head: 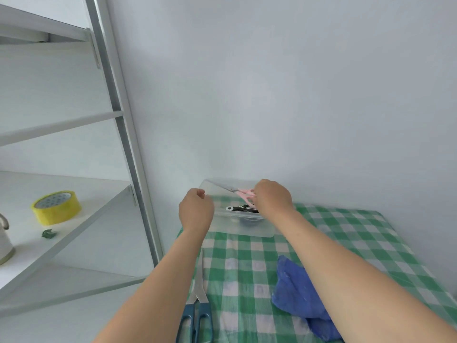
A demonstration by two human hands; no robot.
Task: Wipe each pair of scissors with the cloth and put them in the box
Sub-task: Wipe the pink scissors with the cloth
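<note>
A clear plastic box [247,229] stands at the far edge of the green checked table. My right hand [272,198] holds pink-handled scissors [237,190] by the handles over the box, blade pointing left. Black-handled scissors [241,208] lie inside the box. My left hand [196,210] hovers at the box's left side with fingers curled, holding nothing that I can see. Teal-handled scissors [197,305] lie on the table near me, blades pointing away. A crumpled blue cloth [299,293] lies under my right forearm.
A white shelf unit [74,214] stands left of the table, carrying a yellow tape roll [56,207], a small green scrap [49,233] and part of a pale vessel [5,241]. A white wall [296,95] rises right behind the box.
</note>
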